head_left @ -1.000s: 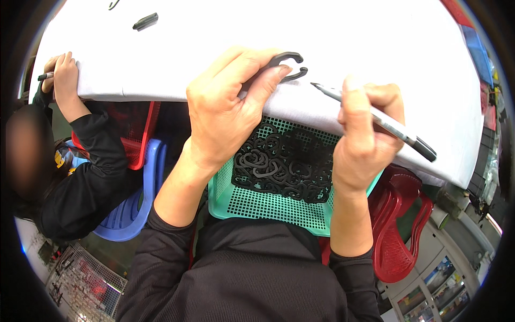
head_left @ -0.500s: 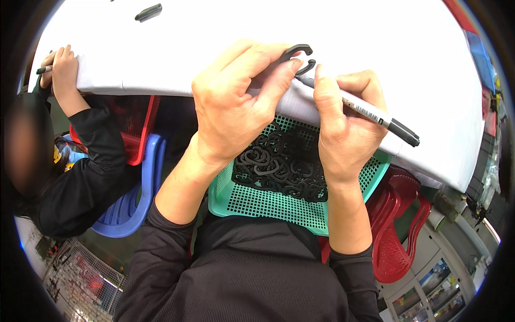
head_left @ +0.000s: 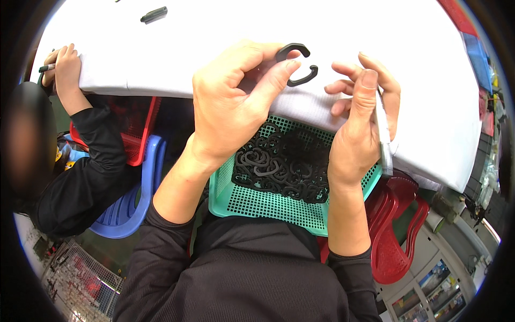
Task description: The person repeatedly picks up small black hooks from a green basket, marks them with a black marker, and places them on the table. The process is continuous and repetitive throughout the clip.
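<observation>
My left hand (head_left: 228, 102) pinches a black C-shaped piece (head_left: 292, 46) between thumb and fingers, over the edge of the white-covered table (head_left: 214, 24). The gap of the C faces right. My right hand (head_left: 351, 142), a little apart on the right, keeps a silver-grey marker pen (head_left: 384, 129) tucked along its outer side; its thumb and fingers are loosely raised toward the piece without touching it. Below both hands, a green mesh basket (head_left: 252, 205) holds many similar black C-shaped pieces (head_left: 268, 172).
A dark pen cap (head_left: 154, 15) lies at the table's far left. Beside me on the left, another person's hand (head_left: 67, 67) rests at the table edge near a pen. A red basket (head_left: 140, 142), a blue chair (head_left: 145, 188) and dark red chairs (head_left: 394, 241) stand around.
My right hand has drawn back to the right from the black piece. The marker has swung from pointing at the piece to lying upright along the hand. The C-shaped piece has turned slightly.
</observation>
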### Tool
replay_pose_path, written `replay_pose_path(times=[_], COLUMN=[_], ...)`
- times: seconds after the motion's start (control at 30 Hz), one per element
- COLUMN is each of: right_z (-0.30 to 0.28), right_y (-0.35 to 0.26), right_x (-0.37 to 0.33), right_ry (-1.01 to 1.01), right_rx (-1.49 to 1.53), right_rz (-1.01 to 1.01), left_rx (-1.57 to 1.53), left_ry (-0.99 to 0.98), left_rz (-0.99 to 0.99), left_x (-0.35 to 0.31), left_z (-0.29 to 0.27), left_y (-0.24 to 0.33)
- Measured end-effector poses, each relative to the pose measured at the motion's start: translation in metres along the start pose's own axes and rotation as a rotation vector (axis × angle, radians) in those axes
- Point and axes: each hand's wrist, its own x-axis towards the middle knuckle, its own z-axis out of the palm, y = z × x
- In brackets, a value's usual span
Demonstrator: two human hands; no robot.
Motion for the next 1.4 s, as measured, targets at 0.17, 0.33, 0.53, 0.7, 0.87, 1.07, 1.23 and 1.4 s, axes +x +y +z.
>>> replay_pose_path(times=[0.17, 0.33, 0.53, 0.7, 0.87, 1.07, 1.23, 1.4], right_z=[-0.003, -0.005, -0.011, -0.021, -0.017, -0.007, -0.003, -0.002], right_y=[-0.003, -0.022, -0.030, -0.022, -0.020, -0.019, -0.002, -0.004], right_x=[0.002, 0.008, 0.010, 0.016, 0.006, 0.000, 0.001, 0.000], right_ry=[-0.204, -0.126, -0.188, -0.077, -0.078, -0.094, -0.067, -0.077], right_rx=[-0.137, 0.041, 0.117, -0.060, -0.063, -0.017, -0.061, -0.074], right_rz=[-0.105, 0.191, 0.267, 0.037, 0.044, 0.011, -0.046, -0.024], left_rx=[-0.168, 0.275, 0.439, 0.109, 0.049, -0.011, 0.065, 0.077], left_ry=[-0.095, 0.143, 0.068, -0.024, -0.007, 0.087, 0.021, 0.019], left_rz=[-0.151, 0.362, 0.666, 0.081, -0.091, -0.006, -0.047, -0.011], left_x=[0.000, 0.003, 0.008, 0.002, 0.002, 0.003, 0.004, 0.005], left_z=[-0.004, -0.006, -0.004, 0.000, 0.005, 0.011, 0.008, 0.008], left_y=[0.017, 0.010, 0.006, 0.009, 0.014, 0.005, 0.011, 0.010])
